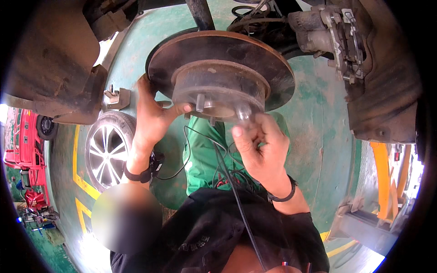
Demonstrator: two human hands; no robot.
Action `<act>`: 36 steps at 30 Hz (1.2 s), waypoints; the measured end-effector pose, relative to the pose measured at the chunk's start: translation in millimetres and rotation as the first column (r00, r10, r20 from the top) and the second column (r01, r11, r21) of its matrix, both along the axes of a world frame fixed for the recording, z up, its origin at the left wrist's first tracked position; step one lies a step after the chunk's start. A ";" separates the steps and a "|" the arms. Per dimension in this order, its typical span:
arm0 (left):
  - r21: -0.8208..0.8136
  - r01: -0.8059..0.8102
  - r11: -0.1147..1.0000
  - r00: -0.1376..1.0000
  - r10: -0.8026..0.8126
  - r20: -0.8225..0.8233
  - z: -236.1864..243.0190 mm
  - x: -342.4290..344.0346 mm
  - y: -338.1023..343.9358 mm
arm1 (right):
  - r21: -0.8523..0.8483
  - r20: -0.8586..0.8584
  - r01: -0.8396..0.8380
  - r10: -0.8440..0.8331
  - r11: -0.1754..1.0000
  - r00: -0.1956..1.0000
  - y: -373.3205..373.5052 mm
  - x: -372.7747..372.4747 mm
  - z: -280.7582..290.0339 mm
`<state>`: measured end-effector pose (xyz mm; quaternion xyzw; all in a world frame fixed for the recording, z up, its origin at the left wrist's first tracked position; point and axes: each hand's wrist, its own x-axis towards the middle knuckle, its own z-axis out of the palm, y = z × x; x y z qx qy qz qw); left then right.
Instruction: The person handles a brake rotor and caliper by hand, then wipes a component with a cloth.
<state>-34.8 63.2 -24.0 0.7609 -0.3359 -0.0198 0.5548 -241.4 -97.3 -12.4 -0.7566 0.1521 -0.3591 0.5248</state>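
Observation:
A rusty brake disc [218, 50] with a raised centre hat [218, 84] hangs in front of me, wheel studs [200, 103] sticking out toward me. My left hand [152, 113] grips its left side, thumb near the hat's front edge and fingers going behind the rim, where they are partly hidden. At the right of the hub face, my right hand [264, 143] is closed, with thumb and fingertips at a shiny lug nut [244, 111]. That nut is blurred by motion and appears to be on a stud.
A brake caliper [314, 32] hangs at the upper right. A wheel [108, 150] lies on the green floor at left, near a metal bracket [117, 98]. Dark cables [218, 150] cross my lap. A yellow lift post [381, 177] stands at right, a red vehicle [25, 141] far left.

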 end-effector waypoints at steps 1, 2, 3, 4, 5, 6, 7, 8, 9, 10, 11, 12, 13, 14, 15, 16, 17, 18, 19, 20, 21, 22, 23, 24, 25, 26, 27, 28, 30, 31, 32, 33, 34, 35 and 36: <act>0.007 0.001 1.000 1.000 -0.001 -0.014 1.2 -0.4 -0.1 | 0.091 0.012 -0.003 0.002 0.996 1.000 5.4 1.6 0.6; 0.014 0.003 1.000 1.000 -0.003 -0.030 4.0 -2.8 -0.2 | 0.094 -0.009 0.039 -0.038 0.995 0.999 7.8 5.6 -2.4; 0.021 0.005 1.000 0.999 -0.004 -0.047 5.7 -5.0 -0.3 | 0.096 -0.031 0.081 -0.078 0.992 0.996 8.8 11.3 -9.8; 0.022 -0.008 1.000 0.999 0.009 -0.039 5.9 -7.0 -0.3 | 0.098 -0.052 0.123 -0.119 0.988 0.992 9.4 14.5 -16.2; 0.020 -0.021 1.000 0.999 0.022 -0.031 5.9 -8.4 -0.7 | 0.006 -0.072 0.139 -0.138 0.990 0.988 9.9 15.3 -19.7; 0.019 -0.033 0.999 0.999 0.034 -0.022 5.8 -8.7 -1.2 | 0.241 -0.009 0.052 -0.052 0.969 0.999 12.1 16.9 -17.1; 0.003 -0.027 1.000 0.999 0.027 -0.021 5.0 -7.4 -2.4 | 0.456 0.073 -0.050 0.019 0.889 0.997 15.9 19.3 -11.7; -0.011 -0.024 1.000 0.999 0.024 -0.021 2.7 -6.1 -2.0 | 0.639 0.168 -0.163 0.071 0.752 0.983 18.9 20.6 -7.9; -0.024 -0.021 0.999 1.000 0.020 -0.022 1.1 -5.3 -1.3 | 0.699 0.149 -0.170 0.092 0.695 0.985 18.7 19.9 -6.1; -0.031 -0.025 0.999 0.999 0.023 -0.038 0.9 -6.1 -1.2 | 0.681 0.118 -0.155 0.101 0.716 0.988 16.6 18.0 -6.7; -0.038 -0.031 0.999 0.998 0.029 -0.052 1.5 -7.7 -1.7 | 0.662 0.088 -0.142 0.112 0.736 0.990 13.2 16.0 -7.1; -0.045 -0.036 0.998 0.997 0.033 -0.067 2.0 -8.3 -1.7 | 0.641 0.058 -0.130 0.121 0.757 0.991 11.6 15.2 -7.2; -0.037 -0.035 0.999 0.997 0.033 -0.066 2.2 -7.7 -0.9 | 0.471 -0.007 -0.042 0.052 0.881 0.999 12.5 15.6 -8.7; -0.027 -0.031 0.999 0.997 0.029 -0.065 2.7 -7.5 -0.6 | 0.258 -0.042 0.052 -0.043 0.965 0.998 12.7 16.8 -9.3; -0.016 -0.026 1.000 0.998 0.025 -0.063 3.1 -7.2 -0.5 | 0.030 -0.054 0.145 -0.143 0.989 0.988 12.4 19.1 -9.6; -0.013 -0.035 0.999 0.998 0.035 -0.057 3.2 -7.3 -0.7 | -0.199 -0.044 0.231 -0.244 0.952 0.969 12.0 21.2 -10.3; -0.009 -0.039 0.999 0.998 0.039 -0.050 3.3 -6.7 -1.3 | -0.209 -0.009 0.217 -0.224 0.953 0.975 12.0 23.1 -13.3; -0.005 -0.041 0.999 0.998 0.041 -0.043 3.4 -5.9 -1.7 | -0.037 -0.026 0.149 -0.150 0.988 0.988 12.9 22.8 -13.4; 0.003 -0.038 0.999 0.999 0.038 -0.037 3.2 -5.1 -1.2 | 0.137 -0.027 0.077 -0.074 0.988 0.997 13.4 21.8 -13.1; 0.007 -0.035 0.999 0.999 0.036 -0.033 2.6 -4.9 -0.5 | 0.132 -0.039 0.095 -0.090 0.987 0.995 12.6 19.6 -12.1; 0.011 -0.032 0.999 0.999 0.032 -0.029 2.7 -4.6 0.1 | 0.126 -0.050 0.112 -0.107 0.986 0.993 11.4 17.5 -11.0; 0.023 -0.037 0.999 0.999 0.037 -0.015 4.1 -4.6 0.0 | 0.120 -0.060 0.129 -0.122 0.984 0.991 9.9 15.6 -9.8; 0.035 -0.044 0.998 0.999 0.044 -0.002 4.2 -5.3 -0.5 | -0.086 -0.054 0.222 -0.227 0.971 0.972 6.5 16.3 -11.1; 0.046 -0.051 0.998 0.999 0.051 0.012 4.1 -5.3 -0.4 | -0.287 -0.028 0.306 -0.327 0.908 0.945 5.9 18.7 -7.8; 0.055 -0.048 0.997 0.999 0.048 0.001 3.0 -4.3 0.7 | -0.332 -0.118 0.298 -0.353 0.895 0.928 10.8 14.3 3.7; 0.041 -0.037 0.998 0.999 0.037 0.001 3.0 -4.1 0.5 | -0.396 -0.086 0.319 -0.381 0.861 0.921 12.4 16.5 4.2; 0.028 -0.026 0.999 1.000 0.026 0.002 3.1 -4.2 -0.2 | -0.458 -0.052 0.338 -0.405 0.822 0.913 12.3 20.0 3.3; 0.016 -0.016 1.000 1.000 0.016 0.004 3.2 -3.9 -0.3 | -0.516 -0.018 0.356 -0.425 0.779 0.905 12.3 22.9 1.3; 0.048 -0.001 0.999 0.999 -0.002 0.052 3.2 -2.4 0.2 | -0.511 -0.088 0.303 -0.400 0.804 0.912 8.8 20.6 -8.1; 0.065 0.006 0.998 0.997 -0.011 0.075 3.4 -1.9 0.6 | -0.460 -0.110 0.286 -0.374 0.841 0.921 8.2 18.9 -11.8; 0.077 0.004 0.997 0.997 -0.010 0.082 4.1 -1.6 1.2 | -0.403 -0.126 0.268 -0.344 0.875 0.931 8.1 17.5 -14.2; 0.088 0.002 0.996 0.996 -0.010 0.088 5.4 -2.1 1.4 | -0.463 -0.146 0.270 -0.373 0.844 0.916 8.7 15.4 -13.0; 0.100 0.000 0.995 0.996 -0.010 0.094 6.0 -2.6 1.4 | -0.474 -0.138 0.321 -0.429 0.820 0.893 13.6 16.0 -6.8; 0.086 0.003 0.996 0.995 -0.012 0.097 6.2 -2.9 1.8 | -0.481 -0.126 0.369 -0.480 0.795 0.868 20.6 19.1 4.9; 0.072 0.006 0.997 0.995 -0.013 0.100 6.1 -3.3 2.0 | -0.515 -0.122 0.386 -0.510 0.766 0.851 22.5 20.8 6.6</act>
